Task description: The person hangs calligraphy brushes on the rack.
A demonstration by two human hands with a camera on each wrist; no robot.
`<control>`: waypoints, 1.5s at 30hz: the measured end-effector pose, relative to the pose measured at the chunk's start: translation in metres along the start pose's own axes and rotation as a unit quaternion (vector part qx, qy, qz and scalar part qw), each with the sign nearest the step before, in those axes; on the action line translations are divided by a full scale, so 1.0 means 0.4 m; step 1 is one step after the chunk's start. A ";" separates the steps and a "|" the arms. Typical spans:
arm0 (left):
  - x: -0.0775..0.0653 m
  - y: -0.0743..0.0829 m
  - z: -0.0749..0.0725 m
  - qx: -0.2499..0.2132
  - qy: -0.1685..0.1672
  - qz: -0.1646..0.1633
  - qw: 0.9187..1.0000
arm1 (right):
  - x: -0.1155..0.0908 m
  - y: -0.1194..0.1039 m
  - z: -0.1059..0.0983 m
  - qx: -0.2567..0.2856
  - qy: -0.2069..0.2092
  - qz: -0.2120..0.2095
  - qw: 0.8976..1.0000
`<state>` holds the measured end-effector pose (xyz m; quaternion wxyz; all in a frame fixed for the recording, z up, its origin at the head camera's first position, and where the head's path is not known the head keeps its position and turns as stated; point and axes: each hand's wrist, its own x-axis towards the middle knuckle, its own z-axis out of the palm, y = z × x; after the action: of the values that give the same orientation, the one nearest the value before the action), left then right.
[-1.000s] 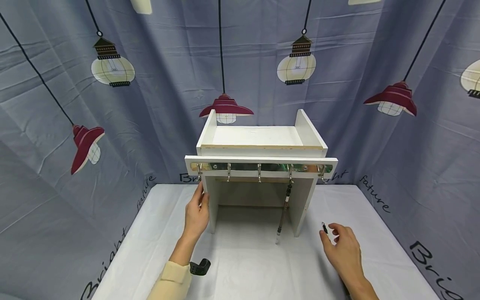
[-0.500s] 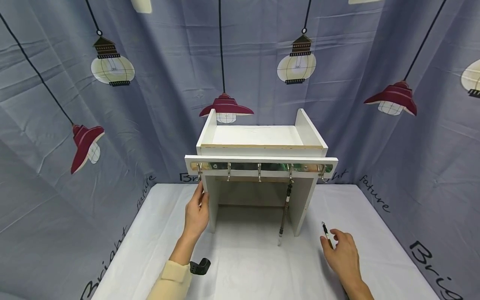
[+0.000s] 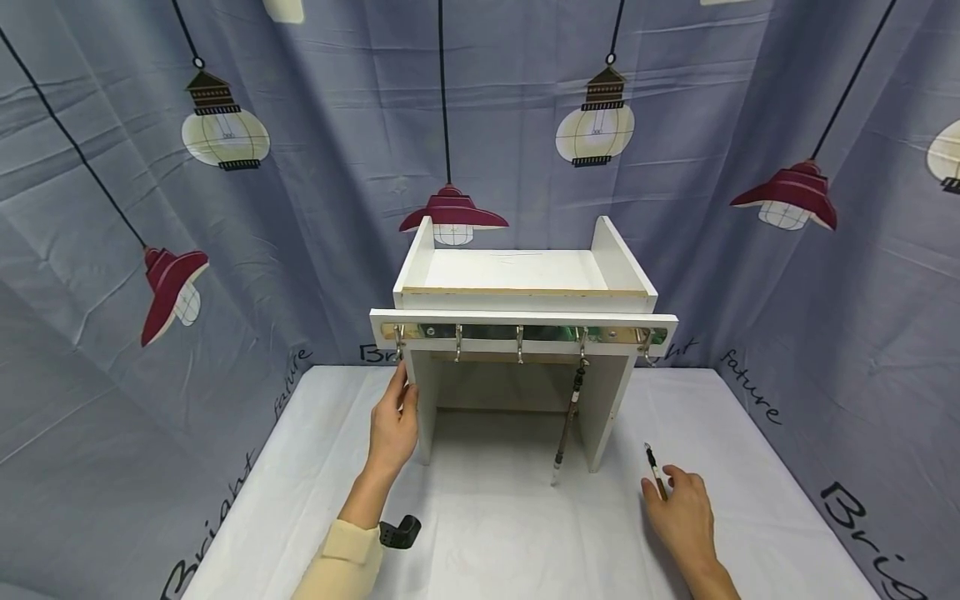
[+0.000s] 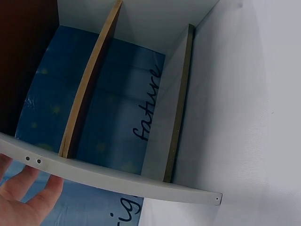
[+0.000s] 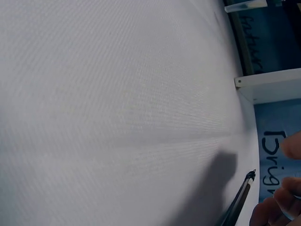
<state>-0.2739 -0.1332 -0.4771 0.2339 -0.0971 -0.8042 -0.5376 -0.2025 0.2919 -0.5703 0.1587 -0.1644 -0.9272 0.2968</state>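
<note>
Toward the back edge of the white-covered table [image 3: 487, 542], a white wooden stand [image 3: 525, 302] is standing before a blue-grey curtain [image 3: 337, 167] printed with hanging lamps. Five metal hooks [image 3: 458, 343] are lining the rail [image 3: 487, 318] across its front, and from the fourth, counting from the left, a slim brown stick [image 3: 571, 417] is hanging at a slight tilt, its pale lower tip dangling near the stand's right foot. The person's left hand [image 3: 393, 429] is reaching up to the left side panel [image 3: 420, 408], its fingertips [image 4: 54, 182] resting against the outer face below the leftmost hook; I'm unable to make out whether thumb and fingers are pinching the panel. A pale yellow sleeve [image 3: 345, 554] is covering that forearm. Over toward the right edge of the surface, the right hand [image 3: 686, 512] is hovering beside a second slim stick [image 3: 656, 472], thumb and fingers curving loosely around a fairly wide gap. That stick is pointing its dark tip toward the back edge. From the right wrist, white cloth is showing between stick and fingers; whether the stick is touching the surface, I'm not managing to tell.
</note>
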 end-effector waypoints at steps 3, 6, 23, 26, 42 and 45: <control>0.001 0.000 0.000 0.003 0.001 0.002 1.000 | 0.003 0.003 0.007 -0.007 0.000 0.006 1.000; 0.002 -0.001 0.001 0.005 0.001 0.006 1.000 | 0.006 0.004 0.013 -0.016 0.005 0.010 1.000; -0.001 0.004 0.001 0.007 -0.001 -0.005 1.000 | 0.009 0.029 0.038 -0.055 0.014 0.008 0.998; -0.002 0.005 0.001 0.006 -0.002 -0.008 1.000 | 0.009 0.033 0.041 -0.061 0.015 0.002 0.998; -0.002 0.007 0.000 0.005 -0.003 -0.004 1.000 | 0.023 0.035 0.050 -0.093 0.006 -0.017 0.995; -0.002 0.007 0.000 0.005 -0.002 -0.005 1.000 | 0.025 0.030 0.052 -0.103 0.006 -0.012 0.995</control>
<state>-0.2719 -0.1321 -0.4753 0.2298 -0.0934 -0.8081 -0.5343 -0.2170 0.2950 -0.5916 0.1495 -0.1707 -0.9539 0.1966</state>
